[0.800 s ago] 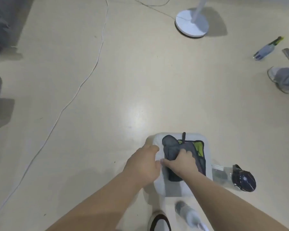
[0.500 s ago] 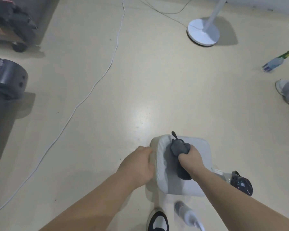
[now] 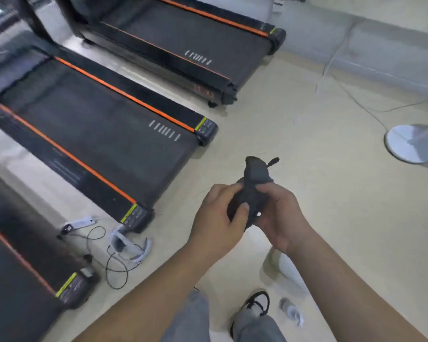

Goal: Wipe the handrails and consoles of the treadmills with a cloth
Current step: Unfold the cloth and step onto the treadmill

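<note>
A dark grey cloth (image 3: pixel 255 178) with a small loop at its top is bunched up in mid-air over the floor. My left hand (image 3: pixel 218 215) grips its left side, thumb across the front. My right hand (image 3: pixel 279 213) pinches its right side. Three black treadmills with orange side stripes lie to the left: the nearest (image 3: pixel 22 267), the middle one (image 3: pixel 97 129) and the far one (image 3: pixel 183 43). Only their belts and rear ends show; handrails and consoles are out of view, apart from a blurred upright at the top left.
A white headset (image 3: pixel 131 243) with black cables and a white remote (image 3: pixel 80 222) lie on the beige floor between the treadmills. A white fan base (image 3: pixel 409 144) stands at right with cords trailing. A white stool (image 3: pixel 284 265), a bottle (image 3: pixel 290 311) and my shoe (image 3: pixel 257 302) are below.
The cloth was lifted off the white stool, where the right hand grasped it, and both hands now hold it in the air. The view swung up and left to the treadmills.
</note>
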The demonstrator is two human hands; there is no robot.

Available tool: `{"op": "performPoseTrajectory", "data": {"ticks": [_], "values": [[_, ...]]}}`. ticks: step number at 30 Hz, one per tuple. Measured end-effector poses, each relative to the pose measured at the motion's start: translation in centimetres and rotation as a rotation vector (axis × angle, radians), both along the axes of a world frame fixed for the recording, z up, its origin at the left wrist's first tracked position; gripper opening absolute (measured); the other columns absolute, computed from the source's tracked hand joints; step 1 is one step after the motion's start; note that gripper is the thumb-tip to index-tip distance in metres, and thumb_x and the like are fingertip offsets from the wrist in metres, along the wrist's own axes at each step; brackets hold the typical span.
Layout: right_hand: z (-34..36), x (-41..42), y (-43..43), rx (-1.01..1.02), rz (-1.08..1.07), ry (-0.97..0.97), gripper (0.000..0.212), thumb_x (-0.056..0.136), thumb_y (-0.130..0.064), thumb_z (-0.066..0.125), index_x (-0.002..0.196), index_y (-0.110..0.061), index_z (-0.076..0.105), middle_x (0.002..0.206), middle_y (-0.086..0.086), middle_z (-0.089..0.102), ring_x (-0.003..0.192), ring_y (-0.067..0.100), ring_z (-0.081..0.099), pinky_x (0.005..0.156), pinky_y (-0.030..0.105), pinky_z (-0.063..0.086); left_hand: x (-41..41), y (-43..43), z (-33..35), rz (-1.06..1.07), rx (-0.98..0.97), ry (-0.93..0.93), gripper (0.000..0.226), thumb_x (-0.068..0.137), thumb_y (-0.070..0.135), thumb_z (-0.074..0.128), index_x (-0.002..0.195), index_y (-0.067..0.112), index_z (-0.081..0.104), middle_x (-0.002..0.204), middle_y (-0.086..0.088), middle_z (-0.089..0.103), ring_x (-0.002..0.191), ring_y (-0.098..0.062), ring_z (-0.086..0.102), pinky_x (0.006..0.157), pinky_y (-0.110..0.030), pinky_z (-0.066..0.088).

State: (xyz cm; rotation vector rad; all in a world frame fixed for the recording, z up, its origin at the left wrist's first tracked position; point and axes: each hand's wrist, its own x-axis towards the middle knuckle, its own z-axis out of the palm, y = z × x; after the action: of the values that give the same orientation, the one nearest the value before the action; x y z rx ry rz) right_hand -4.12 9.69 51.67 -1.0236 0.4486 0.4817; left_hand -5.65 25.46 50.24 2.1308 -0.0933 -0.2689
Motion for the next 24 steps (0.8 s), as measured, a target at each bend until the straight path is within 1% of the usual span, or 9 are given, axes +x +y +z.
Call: {"op": "performPoseTrajectory", "data": {"ticks": [3,5,7,9,11,15,18,21,24], "values": [[6.5,-2.0,5.8,-0.025,0.192,-0.07,0.034,0.098,-0.012,0.045,0.127,-0.003,0.06,0.113,0.017,0.073,0.099,0.031,0.073,0.071,0.04,0.059,-4.3,5.4,6.0,0.186,-0.052,-0.042,0.043,0.09,0.054,0.064,0.13,0.04,0.058,0.118,0.017,0.056,0.111,-0.004,0.06,0.09,-0.034,0.055],[8.9,-3.2,9.8,-0.065,0.312,-0.115,0.039,0.092,-0.008,0.045,0.127,-0.002,0.062,0.118,0.02,0.072,0.111,0.037,0.069,0.085,0.053,0.059,-6.8,8.8,8.6,0.321,-0.072,-0.078,0.045,0.085,0.052,0.071,0.126,0.043,0.057,0.113,0.018,0.058,0.106,-0.004,0.061,0.084,-0.031,0.055],[10.4,-4.3,14.5,-0.111,0.433,-0.154,0.04,0.082,-0.013,0.05,0.117,-0.003,0.067,0.117,0.023,0.072,0.115,0.04,0.067,0.095,0.06,0.053,-8.8,12.5,10.2,0.479,-0.113,-0.136,0.038,0.084,0.045,0.072,0.12,0.04,0.059,0.104,0.013,0.061,0.098,-0.008,0.064,0.079,-0.037,0.056],[11.7,-5.5,19.6,-0.168,0.536,-0.209,0.03,0.082,-0.02,0.059,0.108,-0.01,0.07,0.111,0.017,0.074,0.106,0.032,0.071,0.085,0.05,0.055,-10.8,16.1,11.0,0.645,-0.183,-0.166,0.018,0.088,0.039,0.067,0.105,0.036,0.064,0.094,0.006,0.064,0.09,-0.015,0.066,0.078,-0.044,0.055],[12.3,-7.1,24.9,-0.202,0.617,-0.231,0.02,0.091,-0.021,0.067,0.11,-0.016,0.071,0.107,0.009,0.076,0.101,0.022,0.073,0.082,0.04,0.055,-13.0,19.5,11.5,0.778,-0.289,-0.174,0.008,0.093,0.032,0.06,0.097,0.035,0.066,0.092,0.006,0.065,0.092,-0.016,0.066,0.08,-0.042,0.054],[12.9,-10.0,34.8,-0.13,0.724,-0.17,0.022,0.098,-0.02,0.067,0.119,-0.017,0.073,0.118,0.011,0.075,0.115,0.026,0.071,0.103,0.048,0.053,-17.1,27.7,12.4,0.967,-0.448,-0.127,0.022,0.104,0.02,0.055,0.106,0.034,0.073,0.106,0.006,0.072,0.107,-0.013,0.068,0.096,-0.041,0.053],[12.7,-11.6,41.6,-0.111,0.764,-0.112,0.023,0.098,-0.022,0.067,0.119,-0.015,0.072,0.118,0.011,0.075,0.111,0.027,0.072,0.099,0.048,0.055,-19.8,34.2,11.9,1.063,-0.456,-0.076,0.019,0.104,0.027,0.056,0.102,0.037,0.073,0.106,0.0,0.069,0.104,-0.014,0.067,0.097,-0.046,0.053],[12.5,-12.8,48.2,-0.098,0.766,-0.088,0.023,0.098,-0.021,0.066,0.119,-0.011,0.07,0.114,0.012,0.076,0.107,0.028,0.074,0.092,0.046,0.057,-22.3,39.9,11.7,1.216,-0.516,-0.039,0.023,0.105,0.03,0.056,0.096,0.042,0.073,0.108,0.0,0.067,0.099,-0.012,0.068,0.094,-0.041,0.056],[12.7,-13.3,53.6,-0.137,0.792,-0.12,0.023,0.096,-0.022,0.069,0.118,-0.013,0.069,0.115,0.01,0.076,0.11,0.027,0.072,0.101,0.05,0.054,-23.4,44.7,12.1,1.381,-0.664,-0.018,0.017,0.104,0.03,0.058,0.103,0.034,0.074,0.105,0.006,0.076,0.101,-0.011,0.072,0.093,-0.037,0.057]]}}
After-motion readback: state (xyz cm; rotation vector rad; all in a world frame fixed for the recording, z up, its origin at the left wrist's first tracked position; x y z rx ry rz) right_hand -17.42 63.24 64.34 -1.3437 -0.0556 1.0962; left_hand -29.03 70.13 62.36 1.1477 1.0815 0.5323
